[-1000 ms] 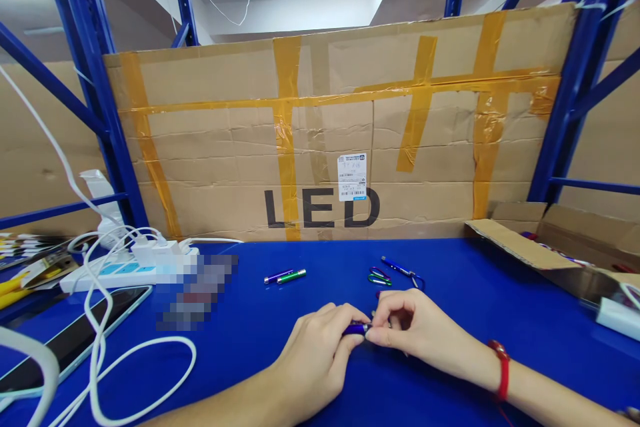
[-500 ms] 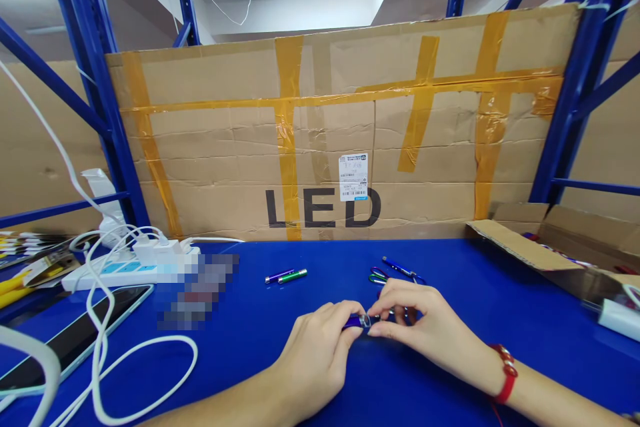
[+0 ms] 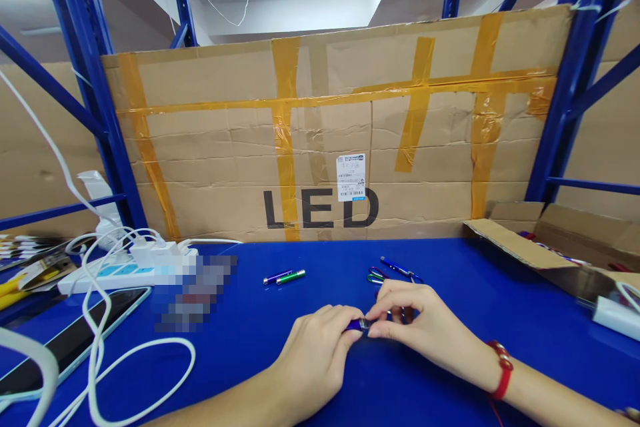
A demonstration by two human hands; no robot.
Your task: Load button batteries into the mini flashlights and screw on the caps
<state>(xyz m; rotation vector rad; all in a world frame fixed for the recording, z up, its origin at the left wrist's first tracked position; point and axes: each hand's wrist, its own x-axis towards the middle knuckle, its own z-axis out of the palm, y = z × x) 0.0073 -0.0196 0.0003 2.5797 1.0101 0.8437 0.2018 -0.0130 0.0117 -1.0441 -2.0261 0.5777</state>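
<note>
My left hand (image 3: 320,360) pinches a short purple-blue metal tube (image 3: 355,325) with a silvery end, held low over the blue tabletop. At that silvery end the thumb and forefinger of my right hand (image 3: 423,317) are closed together. What the right fingers grip is mostly hidden; something small and shiny shows between them and the palm. Farther off, a purple tube (image 3: 277,277) and a green tube (image 3: 291,277) with silvery ends lie side by side. Just beyond my right hand lie a slim blue tube (image 3: 395,266) and coloured loops (image 3: 376,275).
A white power strip (image 3: 113,273) with tangled white cables (image 3: 145,347) and a phone (image 3: 75,333) occupy the left side. An open cardboard box (image 3: 530,250) stands at the right, near a white object (image 3: 617,317). A large cardboard panel (image 3: 240,173) closes off the back.
My right fingertips have come slightly closer to the left hand, covering more of the tube's silvery end. The whole view has shifted a little; the tubes on the table lie as before.
</note>
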